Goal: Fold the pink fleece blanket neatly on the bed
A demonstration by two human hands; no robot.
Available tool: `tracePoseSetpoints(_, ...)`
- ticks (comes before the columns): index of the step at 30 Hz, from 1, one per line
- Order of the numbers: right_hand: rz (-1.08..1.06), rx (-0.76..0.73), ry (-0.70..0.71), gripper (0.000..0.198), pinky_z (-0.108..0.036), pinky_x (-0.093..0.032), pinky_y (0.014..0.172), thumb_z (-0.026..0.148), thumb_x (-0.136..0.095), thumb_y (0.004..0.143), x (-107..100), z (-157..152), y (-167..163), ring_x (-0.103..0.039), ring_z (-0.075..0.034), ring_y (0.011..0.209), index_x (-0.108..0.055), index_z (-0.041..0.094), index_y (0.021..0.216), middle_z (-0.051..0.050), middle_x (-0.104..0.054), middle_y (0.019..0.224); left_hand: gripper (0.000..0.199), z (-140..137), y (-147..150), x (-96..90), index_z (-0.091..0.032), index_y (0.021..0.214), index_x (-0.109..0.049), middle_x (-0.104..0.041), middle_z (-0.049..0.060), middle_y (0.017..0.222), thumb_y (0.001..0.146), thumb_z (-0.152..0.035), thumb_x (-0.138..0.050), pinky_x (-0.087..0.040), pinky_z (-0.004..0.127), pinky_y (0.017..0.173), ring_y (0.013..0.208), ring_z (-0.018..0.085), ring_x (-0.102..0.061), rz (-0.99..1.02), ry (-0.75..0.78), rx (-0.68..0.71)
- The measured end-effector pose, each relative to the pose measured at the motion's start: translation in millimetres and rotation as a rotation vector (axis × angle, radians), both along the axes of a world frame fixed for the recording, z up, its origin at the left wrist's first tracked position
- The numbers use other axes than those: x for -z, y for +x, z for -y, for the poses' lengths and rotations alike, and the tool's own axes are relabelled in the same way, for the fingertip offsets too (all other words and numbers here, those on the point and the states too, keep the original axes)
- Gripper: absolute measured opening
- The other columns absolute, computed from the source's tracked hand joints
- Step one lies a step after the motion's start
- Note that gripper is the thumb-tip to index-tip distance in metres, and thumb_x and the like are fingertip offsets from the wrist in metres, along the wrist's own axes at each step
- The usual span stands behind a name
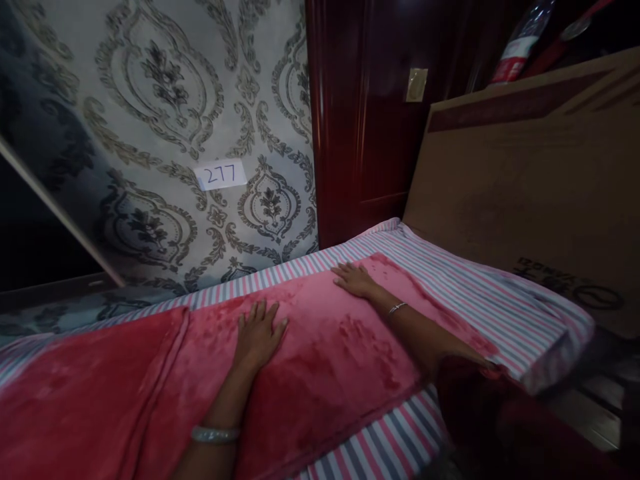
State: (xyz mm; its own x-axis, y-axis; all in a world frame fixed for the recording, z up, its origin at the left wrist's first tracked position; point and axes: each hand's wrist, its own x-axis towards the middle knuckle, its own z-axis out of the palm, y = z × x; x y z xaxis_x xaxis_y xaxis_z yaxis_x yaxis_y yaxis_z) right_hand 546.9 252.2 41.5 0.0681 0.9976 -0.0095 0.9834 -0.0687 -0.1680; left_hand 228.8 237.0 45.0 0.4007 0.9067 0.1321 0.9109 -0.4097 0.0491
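A plush red-pink blanket (320, 353) is spread over a striped sheet (450, 267), with darker hand-shaped marks in its pile. Its left part is a folded, thicker red layer (90, 380) whose edge runs across the blanket. My left hand (257, 333) lies flat on the pink surface near the middle, fingers spread. Farther right, my right hand (354, 279) rests palm down near the blanket's far edge, its fingers stretched out. Neither hand grips anything.
Patterned wallpaper (165, 80) with a paper label reading 277 (221, 175) rises behind. A dark red door (370, 120) stands beside it. At right, a large cardboard box (530, 167) leans near a plastic bottle (523, 43). A dark panel (40, 227) is at left.
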Motion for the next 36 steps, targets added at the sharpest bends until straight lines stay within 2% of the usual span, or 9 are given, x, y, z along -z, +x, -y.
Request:
tracePoseSetpoints(3, 0.027, 0.159, 0.004, 0.063, -0.065, -0.011, 0.117, 0.053, -0.022, 0.102, 3, 9, 41, -0.011, -0.034, 0.153, -0.027, 0.026, 0.159, -0.009, -0.016, 0.167, 0.056, -1, 0, 0.5, -0.024, 0.15, -0.045, -0.034, 0.014, 0.161, 0.1, -0.047, -0.037, -0.022, 0.06, 0.118, 0.15, 0.033, -0.027, 0.006, -0.009, 0.001)
tracePoseSetpoints(8, 0.024, 0.219, 0.005, 0.062, -0.056, -0.013, 0.121, 0.053, -0.021, 0.102, 8, 15, 83, -0.007, -0.026, 0.154, -0.025, 0.029, 0.159, -0.004, -0.015, 0.168, 0.058, -3, 0, 0.9, -0.022, 0.15, -0.045, -0.034, 0.015, 0.161, 0.099, -0.048, -0.038, -0.02, 0.061, 0.118, 0.15, 0.034, -0.027, 0.009, -0.022, 0.01)
tracePoseSetpoints(13, -0.004, 0.257, -0.009, 0.063, -0.057, -0.02, 0.119, 0.053, -0.02, 0.102, 14, 2, 99, -0.009, -0.03, 0.154, -0.025, 0.027, 0.159, -0.004, -0.01, 0.169, 0.059, -2, 1, -0.9, -0.02, 0.151, -0.044, -0.032, 0.015, 0.161, 0.099, -0.048, -0.037, -0.02, 0.058, 0.12, 0.151, 0.033, -0.025, 0.008, -0.038, -0.008)
tracePoseSetpoints(17, -0.009, 0.277, -0.008, 0.063, -0.056, -0.021, 0.119, 0.054, -0.021, 0.102, 15, -1, 101, -0.01, -0.03, 0.154, -0.025, 0.027, 0.159, -0.004, -0.01, 0.169, 0.062, -2, 0, -0.4, -0.018, 0.153, -0.041, -0.03, 0.016, 0.162, 0.099, -0.049, -0.036, -0.017, 0.057, 0.121, 0.152, 0.031, -0.023, 0.013, -0.05, -0.027)
tracePoseSetpoints(20, -0.011, 0.321, -0.012, 0.063, -0.058, -0.024, 0.117, 0.053, -0.022, 0.102, 14, 8, 104, -0.018, -0.032, 0.152, -0.026, 0.026, 0.159, -0.006, -0.012, 0.168, 0.062, -3, 0, 0.7, -0.017, 0.152, -0.041, -0.03, 0.017, 0.162, 0.099, -0.048, -0.035, -0.019, 0.057, 0.12, 0.152, 0.032, -0.023, 0.011, -0.04, -0.016)
tracePoseSetpoints(25, 0.006, 0.381, -0.012, 0.064, -0.051, -0.029, 0.116, 0.049, -0.025, 0.103, 17, 53, 118, -0.026, -0.03, 0.149, -0.025, 0.02, 0.159, -0.011, -0.027, 0.164, 0.061, -3, 0, -0.5, -0.016, 0.15, -0.044, -0.032, 0.019, 0.161, 0.099, -0.048, -0.035, -0.022, 0.059, 0.118, 0.151, 0.033, -0.026, 0.007, -0.023, 0.004)
tracePoseSetpoints(29, 0.023, 0.411, 0.004, 0.063, -0.046, -0.032, 0.115, 0.044, -0.028, 0.103, 22, 108, 125, -0.026, -0.03, 0.149, -0.027, 0.017, 0.159, -0.01, -0.027, 0.164, 0.06, -4, 0, -0.2, -0.016, 0.148, -0.046, -0.036, 0.019, 0.159, 0.098, -0.047, -0.036, -0.024, 0.058, 0.117, 0.149, 0.034, -0.029, 0.015, 0.009, 0.018)
tracePoseSetpoints(32, 0.022, 0.425, 0.019, 0.057, -0.041, -0.038, 0.111, 0.04, -0.035, 0.101, 22, 150, 125, -0.041, -0.029, 0.141, -0.041, 0.014, 0.152, -0.013, -0.041, 0.157, 0.058, -6, -1, 2.0, -0.016, 0.146, -0.049, -0.04, 0.019, 0.157, 0.098, -0.046, -0.037, -0.026, 0.058, 0.116, 0.147, 0.034, -0.033, 0.037, 0.052, 0.034)
tracePoseSetpoints(36, 0.015, 0.432, 0.054, 0.045, -0.034, -0.044, 0.1, 0.039, -0.034, 0.102, 17, 195, 116, -0.06, -0.025, 0.118, -0.064, 0.02, 0.128, -0.01, -0.066, 0.13, 0.055, -5, -2, 1.1, -0.015, 0.142, -0.052, -0.045, 0.02, 0.153, 0.097, -0.043, -0.039, -0.029, 0.057, 0.114, 0.144, 0.034, -0.037, 0.073, 0.091, 0.051)
